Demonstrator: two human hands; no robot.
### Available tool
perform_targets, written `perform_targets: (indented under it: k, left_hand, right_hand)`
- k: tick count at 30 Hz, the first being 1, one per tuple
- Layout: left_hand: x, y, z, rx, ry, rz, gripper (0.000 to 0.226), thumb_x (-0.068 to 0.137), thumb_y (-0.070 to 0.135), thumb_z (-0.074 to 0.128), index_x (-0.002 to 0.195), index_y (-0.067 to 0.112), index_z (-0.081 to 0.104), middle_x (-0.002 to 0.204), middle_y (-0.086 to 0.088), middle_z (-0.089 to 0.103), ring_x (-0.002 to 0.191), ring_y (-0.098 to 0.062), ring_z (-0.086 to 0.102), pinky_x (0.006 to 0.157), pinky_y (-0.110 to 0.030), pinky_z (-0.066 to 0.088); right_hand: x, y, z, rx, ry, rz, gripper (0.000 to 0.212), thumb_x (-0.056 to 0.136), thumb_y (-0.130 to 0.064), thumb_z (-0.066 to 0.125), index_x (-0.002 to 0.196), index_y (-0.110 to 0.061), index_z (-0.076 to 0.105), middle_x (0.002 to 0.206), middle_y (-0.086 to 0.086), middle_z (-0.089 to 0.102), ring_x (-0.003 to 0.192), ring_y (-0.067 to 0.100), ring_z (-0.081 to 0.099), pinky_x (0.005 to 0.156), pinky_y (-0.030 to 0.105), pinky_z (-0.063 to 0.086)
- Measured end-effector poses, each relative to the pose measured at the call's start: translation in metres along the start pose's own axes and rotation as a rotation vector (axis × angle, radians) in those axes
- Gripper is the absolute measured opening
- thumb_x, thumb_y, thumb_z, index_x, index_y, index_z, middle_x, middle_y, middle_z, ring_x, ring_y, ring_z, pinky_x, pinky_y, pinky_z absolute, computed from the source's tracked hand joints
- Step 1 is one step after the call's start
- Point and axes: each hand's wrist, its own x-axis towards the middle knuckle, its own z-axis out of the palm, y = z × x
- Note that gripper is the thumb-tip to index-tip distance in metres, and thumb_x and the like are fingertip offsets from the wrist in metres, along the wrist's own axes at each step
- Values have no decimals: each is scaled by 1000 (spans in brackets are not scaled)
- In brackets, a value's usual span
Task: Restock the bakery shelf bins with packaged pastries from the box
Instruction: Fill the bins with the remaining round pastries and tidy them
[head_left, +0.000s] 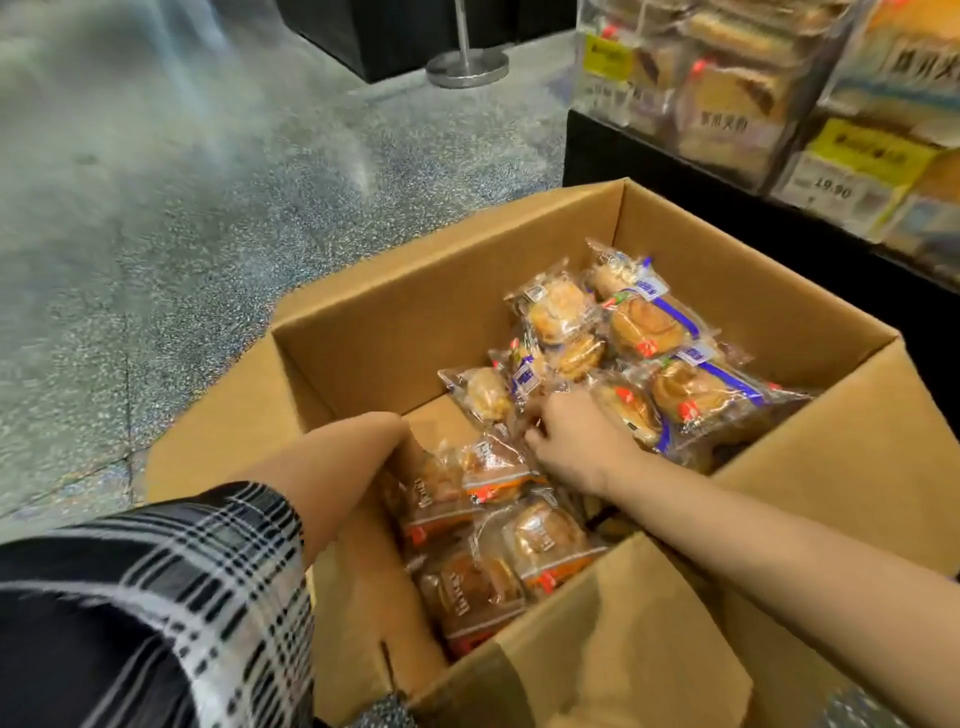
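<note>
An open cardboard box (447, 280) stands on the floor and holds several clear-wrapped pastries. Blue-striped packets (649, 322) pile up at its far right. Orange-banded packets (545, 535) lie at the near side. My right hand (576, 441) reaches into the middle of the box, its fingers curled on a packet (530, 379) at the edge of the blue-striped pile. My left forearm (343, 467), in a plaid sleeve, dips over the box's left wall. Its hand bends down inside and the fingers are hidden.
Clear shelf bins (727, 104) full of packaged pastries, with yellow price tags (852, 161), stand on a black base at the upper right. A metal post base (467, 67) sits on the speckled floor (182, 208) beyond the box. The near box flap (623, 623) stands up.
</note>
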Motion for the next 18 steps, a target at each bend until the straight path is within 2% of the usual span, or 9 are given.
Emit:
perform_targets:
  k: [2, 4, 6, 8, 11, 13, 14, 16, 18]
  left_hand:
    - [14, 1, 5, 16, -108, 32, 13, 94, 24, 58, 102, 14, 61, 89, 2, 59, 72, -8, 54, 66, -18, 46]
    - [20, 0, 4, -31, -149, 40, 26, 86, 25, 69, 107, 11, 61, 87, 1, 62, 76, -11, 57, 76, -20, 48]
    - [15, -1, 0, -79, -120, 44, 43, 76, 27, 79, 110, 9, 61, 96, -3, 67, 91, -18, 63, 91, -28, 50]
    - [2, 0, -7, -97, -38, 73, 61, 67, 34, 85, 117, 7, 61, 109, -4, 67, 103, -22, 63, 94, -32, 51]
    - [-18, -1, -21, -49, 117, 123, 65, 61, 40, 87, 112, 7, 66, 101, 0, 69, 89, -19, 65, 77, -26, 53]
    - [-37, -1, -29, -40, 179, 183, 55, 61, 37, 88, 104, 8, 71, 97, -2, 73, 73, -13, 66, 60, -18, 52]
    - [-47, -2, -33, -36, 223, 216, 46, 60, 36, 89, 95, 12, 73, 91, 0, 74, 66, -10, 63, 52, -14, 47]
    - [-64, -3, -39, -38, 371, 301, 34, 55, 36, 91, 75, 19, 68, 74, 10, 67, 61, -8, 53, 47, -15, 37]
    - [-80, -1, -45, -39, 535, 401, 32, 57, 32, 89, 72, 20, 64, 67, 10, 57, 61, -10, 47, 48, -17, 33]
  right_hand:
    - [3, 3, 3, -15, 26, 1, 24, 89, -21, 46, 93, -17, 69, 88, 9, 70, 90, 29, 63, 97, 41, 44]
    - [6, 8, 6, -5, 28, 7, 23, 89, -21, 45, 92, -17, 68, 87, 8, 69, 89, 28, 63, 103, 47, 38]
    - [8, 11, 8, -11, 17, 7, 21, 88, -21, 46, 92, -17, 66, 86, 6, 68, 90, 26, 63, 107, 49, 33]
    - [9, 12, 10, 11, 12, 2, 20, 87, -20, 46, 92, -17, 66, 82, 5, 67, 87, 26, 63, 106, 48, 35]
    - [10, 12, 9, 80, 44, 0, 16, 88, -17, 50, 97, -16, 63, 80, 4, 65, 85, 26, 63, 103, 51, 38]
    - [10, 12, 7, 145, 61, -8, 17, 89, -15, 53, 105, -15, 59, 82, 3, 62, 82, 24, 60, 94, 50, 46]
    - [10, 10, 5, 170, 58, -15, 21, 89, -15, 56, 110, -14, 57, 83, 3, 60, 79, 22, 57, 86, 44, 51]
    - [7, 8, 1, 194, 46, -39, 39, 88, -26, 63, 122, -11, 51, 89, 3, 59, 79, 20, 55, 75, 34, 52]
    - [4, 6, -2, 195, 62, -83, 69, 79, -44, 71, 133, -12, 42, 114, 5, 60, 102, 21, 57, 90, 35, 49]
